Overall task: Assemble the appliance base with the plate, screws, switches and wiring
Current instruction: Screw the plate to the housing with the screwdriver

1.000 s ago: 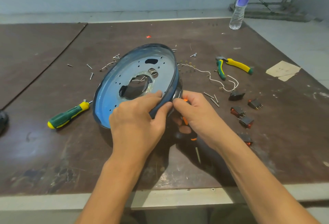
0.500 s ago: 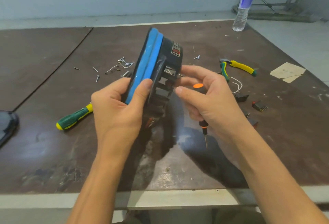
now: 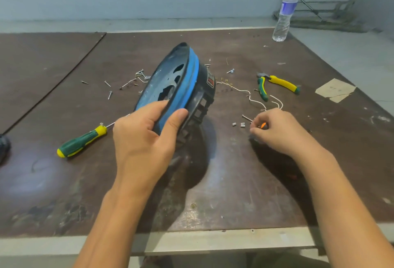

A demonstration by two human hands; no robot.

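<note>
1. On a scuffed brown bench (image 3: pixel 223 193), a person holds the appliance base (image 3: pixel 203 99) tilted up on edge. Its blue plate (image 3: pixel 157 88) faces left and its black slotted housing faces right.
2. The left hand (image 3: pixel 147 139) grips the near rim, with the fingers curled onto the plate's face and the thumb pressed against the blue outer band.
3. The right hand (image 3: pixel 279 131) is low over the bench, right of the base and apart from it. Its curled fingers pinch a small orange-tipped object (image 3: pixel 263 125); what it is cannot be told.
4. Small metal pieces (image 3: pixel 238 124) lie just beside those fingertips, and white wiring (image 3: pixel 253 99) trails across the bench behind them.
5. Loose screws (image 3: pixel 109 95) are scattered behind and left of the base.
6. A green-and-yellow screwdriver (image 3: pixel 82 142) lies left of the left hand, and pliers (image 3: pixel 277 85) lie beyond the right hand. A water bottle (image 3: pixel 285 11) stands upright at the far right corner.
</note>
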